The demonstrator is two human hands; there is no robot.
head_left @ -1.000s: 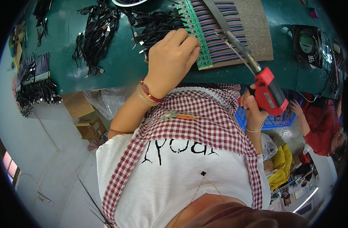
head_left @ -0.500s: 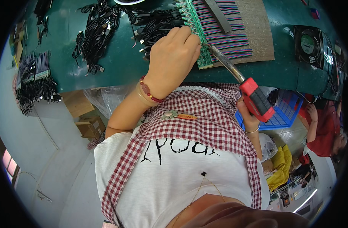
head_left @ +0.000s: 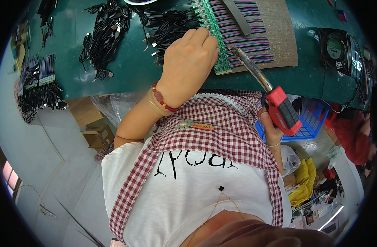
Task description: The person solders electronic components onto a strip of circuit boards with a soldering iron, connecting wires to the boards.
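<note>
My left hand (head_left: 189, 61) is closed in a pinch at the left edge of a strip of green circuit boards (head_left: 219, 51); its fingertips and whatever they hold are hidden. Black cables with metal plugs (head_left: 172, 22) lie beyond that hand, some ending at the boards. My right hand (head_left: 272, 131) grips a red and black soldering gun (head_left: 282, 110). Its metal barrel points up and left, with the tip over the striped wires just right of the boards. Several bundles of these multicoloured wires (head_left: 254, 43) run right from the strip across a brown board (head_left: 285, 37).
A dark grey bar (head_left: 237, 17) lies across the wires. Left on the green table (head_left: 69, 37) are a black cable heap (head_left: 108, 39) and more boards with cables (head_left: 38, 84). A black fan (head_left: 335, 50) stands right. Below the table edge sits a blue basket (head_left: 312, 121); a person in red (head_left: 351, 133) is beyond it.
The soldering gun has moved slightly right, its tip drawing away from the boards near my left fingers. My left hand has barely shifted. The person in red at the right has moved.
</note>
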